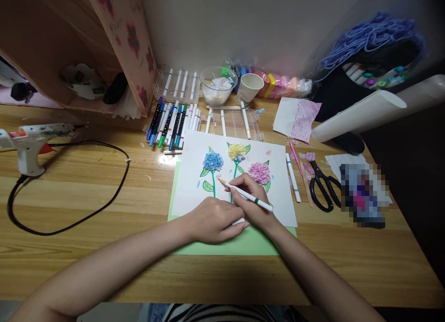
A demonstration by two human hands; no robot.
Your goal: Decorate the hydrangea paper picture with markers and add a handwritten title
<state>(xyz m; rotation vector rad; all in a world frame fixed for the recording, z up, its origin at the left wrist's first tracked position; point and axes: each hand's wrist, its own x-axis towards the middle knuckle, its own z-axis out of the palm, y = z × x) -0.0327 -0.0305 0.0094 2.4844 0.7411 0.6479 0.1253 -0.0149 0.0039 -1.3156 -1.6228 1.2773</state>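
Right hand pinches a marker, partly hiding the paper; if left hand grips, I cannot tell.

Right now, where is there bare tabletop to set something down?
Two patches of tabletop look bare: on the left, between the black cable and green sheet, save tiny scraps; and near right, between the right forearm and scissors. It's crowded beyond the white paper: markers, a bowl and a cup.

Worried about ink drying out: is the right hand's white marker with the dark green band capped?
Uncapped: the white marker's tapered tan tip shows bare ahead of the right hand.
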